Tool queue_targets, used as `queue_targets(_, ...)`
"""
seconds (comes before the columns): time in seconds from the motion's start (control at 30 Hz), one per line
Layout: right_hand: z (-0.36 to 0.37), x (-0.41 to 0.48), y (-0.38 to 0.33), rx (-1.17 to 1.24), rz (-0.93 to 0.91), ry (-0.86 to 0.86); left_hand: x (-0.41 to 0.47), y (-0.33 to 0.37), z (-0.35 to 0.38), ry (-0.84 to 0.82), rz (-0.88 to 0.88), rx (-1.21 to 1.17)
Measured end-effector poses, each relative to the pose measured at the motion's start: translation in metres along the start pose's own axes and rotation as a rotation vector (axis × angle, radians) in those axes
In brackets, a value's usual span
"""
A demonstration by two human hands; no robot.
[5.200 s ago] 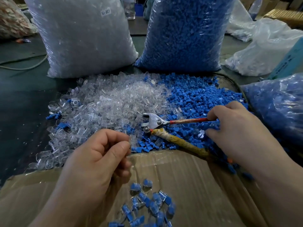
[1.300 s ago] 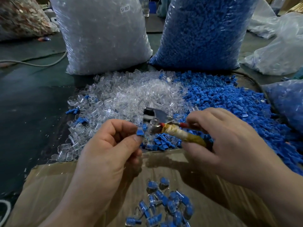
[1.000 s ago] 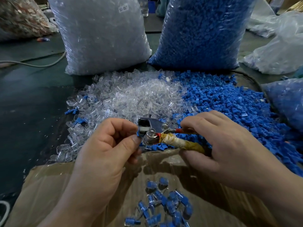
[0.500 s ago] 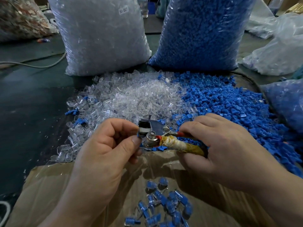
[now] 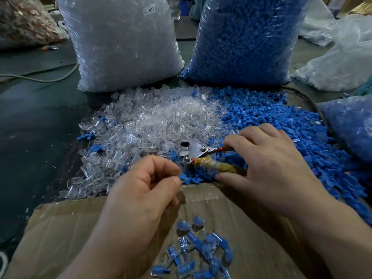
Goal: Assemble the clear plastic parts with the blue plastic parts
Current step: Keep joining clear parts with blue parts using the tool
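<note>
A heap of clear plastic parts (image 5: 161, 121) lies beside a heap of blue plastic parts (image 5: 271, 121) on the dark table. My right hand (image 5: 267, 168) grips a metal crimping tool (image 5: 193, 151) by its red handle and its yellow-wrapped handle, jaws pointing left. My left hand (image 5: 145, 188) is curled just below and left of the jaws, thumb and forefinger pinching a small blue part (image 5: 183, 176) that is mostly hidden. Several assembled clear-and-blue pieces (image 5: 201, 248) lie on the cardboard (image 5: 241, 208) in front of me.
A full bag of clear parts (image 5: 124, 43) and a full bag of blue parts (image 5: 245, 39) stand behind the heaps. Another bag of blue pieces (image 5: 352, 125) sits at the right, white bags (image 5: 342, 57) beyond it. A cable (image 5: 40, 77) crosses the table at far left.
My left hand has drawn back from the tool's jaws toward me, still pinching the small part. My right hand keeps hold of the tool, which has shifted slightly to the right.
</note>
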State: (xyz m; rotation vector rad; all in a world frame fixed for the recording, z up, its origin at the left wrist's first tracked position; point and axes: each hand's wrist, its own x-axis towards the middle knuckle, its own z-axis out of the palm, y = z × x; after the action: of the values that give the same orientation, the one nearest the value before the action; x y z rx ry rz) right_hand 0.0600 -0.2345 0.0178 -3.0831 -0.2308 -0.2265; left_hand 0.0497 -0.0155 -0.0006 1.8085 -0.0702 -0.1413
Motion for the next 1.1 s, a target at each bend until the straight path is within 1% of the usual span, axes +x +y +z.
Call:
queue_targets(0.1, -0.001, 0.003, -0.001, 0.001, 0.029, -0.089, -0.001, 0.002, 0.003, 0.018, -0.018, -0.005)
queue_targets(0.13, -0.001, 0.003, -0.002, 0.007, 0.028, -0.082, -0.001, 0.001, 0.003, 0.025, -0.014, 0.008)
queue_targets(0.23, -0.003, -0.003, -0.018, 0.055, -0.037, 0.059, -0.001, -0.007, 0.005, 0.047, 0.0, 0.062)
queue_targets(0.3, -0.003, -0.008, -0.035, 0.102, -0.168, 0.146, -0.002, -0.01, 0.008, 0.063, 0.024, 0.083)
queue_targets(0.37, 0.002, -0.011, -0.046, 0.151, -0.292, 0.17, -0.003, -0.01, 0.008, 0.073, 0.09, 0.136)
queue_targets(0.4, 0.004, -0.011, -0.047, 0.159, -0.327, 0.176, -0.004, -0.009, 0.008, 0.076, 0.13, 0.173)
queue_targets(0.5, 0.007, -0.013, -0.044, 0.171, -0.319, 0.166, -0.008, -0.001, 0.005, 0.093, 0.236, 0.245)
queue_targets(0.53, 0.007, -0.013, -0.043, 0.192, -0.315, 0.167, -0.008, 0.001, 0.005, 0.094, 0.229, 0.217)
queue_targets(0.6, 0.008, -0.015, -0.044, 0.227, -0.313, 0.184, -0.008, 0.004, 0.003, 0.087, 0.162, 0.143)
queue_targets(0.73, 0.005, -0.017, -0.052, 0.277, -0.328, 0.209, -0.005, 0.002, 0.0, -0.019, 0.082, 0.141)
queue_targets(0.8, 0.001, -0.02, -0.056, 0.337, -0.282, 0.152, -0.004, -0.002, -0.003, -0.033, 0.115, 0.093)
queue_targets(0.87, -0.003, -0.022, -0.058, 0.465, -0.167, 0.062, -0.002, -0.004, -0.005, -0.072, 0.194, 0.09)
queue_targets(0.9, -0.004, -0.023, -0.057, 0.624, -0.077, -0.031, -0.003, -0.005, -0.006, -0.107, 0.242, 0.111)
queue_targets(0.97, -0.009, -0.024, -0.055, 1.143, 0.134, -0.289, -0.004, -0.005, -0.008, -0.184, 0.318, 0.128)
queue_targets(1.0, -0.012, -0.023, -0.052, 1.36, 0.241, -0.423, -0.006, -0.004, -0.009, -0.217, 0.347, 0.128)
queue_targets(1.03, -0.014, -0.023, -0.05, 1.453, 0.29, -0.503, -0.007, -0.002, -0.01, -0.24, 0.379, 0.148)
queue_targets(1.07, -0.015, -0.023, -0.048, 1.43, 0.295, -0.536, -0.008, -0.001, -0.011, -0.238, 0.412, 0.196)
queue_targets(1.1, -0.013, -0.023, -0.046, 1.279, 0.253, -0.503, -0.008, 0.001, -0.013, -0.217, 0.432, 0.262)
